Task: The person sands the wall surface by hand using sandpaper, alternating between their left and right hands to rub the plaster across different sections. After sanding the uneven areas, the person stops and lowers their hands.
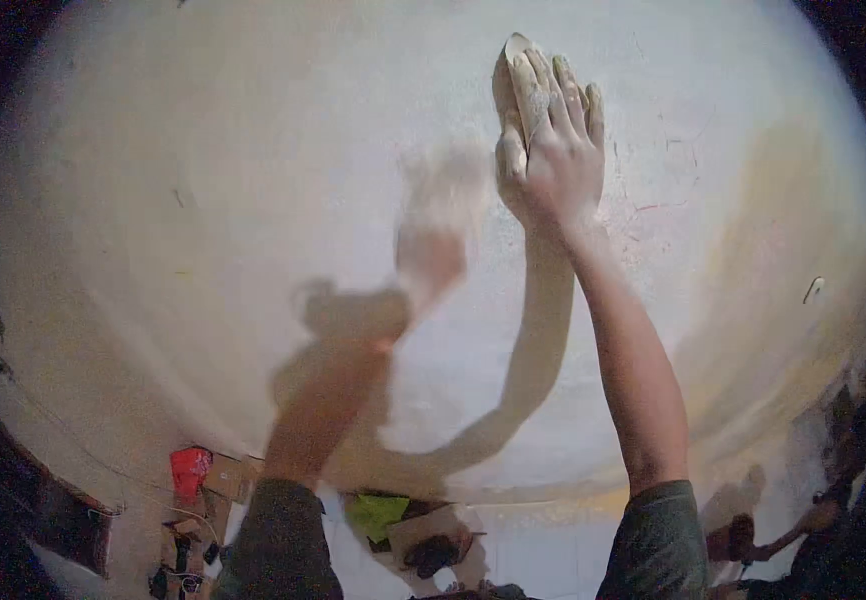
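My right hand lies high against the pale wall, its fingers coated in white dust. Under the index finger and thumb it holds a pale flat piece, whose rounded tip sticks out past the fingertips; the rest is covered by the hand. To the left and lower, my left hand is smeared by motion in front of the wall. Its fingers cannot be made out, nor whether anything is in them. Both arms cast shadows on the wall.
A small hook-like fitting sticks out of the wall at right. Along the floor below are a red bag, cardboard boxes, a yellow-green item and thin cables. Dark clutter stands at the lower right.
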### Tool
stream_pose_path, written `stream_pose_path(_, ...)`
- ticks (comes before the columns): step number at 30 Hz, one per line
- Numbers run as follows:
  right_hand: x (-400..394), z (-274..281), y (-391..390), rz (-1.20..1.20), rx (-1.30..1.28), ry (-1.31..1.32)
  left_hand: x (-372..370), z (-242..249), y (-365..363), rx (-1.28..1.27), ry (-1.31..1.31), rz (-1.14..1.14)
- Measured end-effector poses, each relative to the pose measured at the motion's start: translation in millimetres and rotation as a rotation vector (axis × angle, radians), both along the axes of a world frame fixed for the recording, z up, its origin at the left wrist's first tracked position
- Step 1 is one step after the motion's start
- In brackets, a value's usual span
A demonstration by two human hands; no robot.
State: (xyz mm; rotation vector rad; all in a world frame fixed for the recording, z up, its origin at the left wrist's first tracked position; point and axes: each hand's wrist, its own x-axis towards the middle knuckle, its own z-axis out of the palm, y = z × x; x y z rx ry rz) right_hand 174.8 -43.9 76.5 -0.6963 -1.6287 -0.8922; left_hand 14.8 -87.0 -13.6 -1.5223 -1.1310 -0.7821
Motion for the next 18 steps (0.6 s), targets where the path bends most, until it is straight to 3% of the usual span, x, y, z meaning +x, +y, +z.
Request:
stream_pose_path(1, -0.9, -0.6, 0.5, 0.011, 0.009, 0.008, 0.5, -65.1, 10.2, -0.186, -0.083, 0.018)
stream_pose_path(2, -1.4, -3.1, 3.2, 0.015, 0.003, -0.001, -2.9, -116.1, 1.6, -0.211, 0.069, -0.033)
stream_pose_path(3, -0.3, -1.5, 5.7, 0.015, 0.006, -0.003, -3.0, -170.7, 8.8, -0.135, -0.027, -0.231)
stream_pose_path(5, 2.3, 3.0, 2.4, 0.003, 0.009, 0.003, 8.7, -187.1, -15.2, -0.248, -0.14, -0.228)
stream_pose_path(6, 4.4, -0.2, -1.9, -0.01, -0.033, -0.034, 3.8, -178.4, -15.3, -0.246, -0.128, -0.227)
stream_pose_path(8, 10.2, -3.7, -5.1, 0.021, -0.072, -0.063, -9.0, -149.7, -5.5, -0.07, 0.075, -0.004)
stream_pose_path(9, 10.7, -7.1, -5.0, 0.026, -0.085, -0.07, -8.7, -101.0, 6.9, -0.029, -0.192, -0.101)
stream_pose_path(11, 9.5, -12.3, -2.3, 0.032, -0.097, -0.074, -5.7, 5.5, 1.5, 0.131, -0.218, -0.169)
stream_pose_path(12, 9.2, -15.2, -2.1, 0.03, -0.103, -0.084, -7.0, 52.7, -3.4, 0.175, -0.218, -0.049)
stream_pose_path(13, 8.8, -17.5, -2.9, 0.057, -0.108, -0.068, -13.8, 76.6, 3.9, 0.106, -0.324, -0.112)
stream_pose_path(15, 7.0, -19.7, -3.9, 0.078, -0.087, -0.044, -13.5, 92.1, 10.2, 0.062, -0.42, -0.187)
stream_pose_path(16, 6.6, -29.6, -7.2, 0.083, -0.11, -0.044, -7.2, 87.5, 8.5, 0.133, -0.308, -0.19)
stream_pose_path(18, 6.4, -62.5, -0.2, 0.091, -0.098, -0.056, 2.1, 49.5, 4.6, 0.132, -0.218, -0.153)
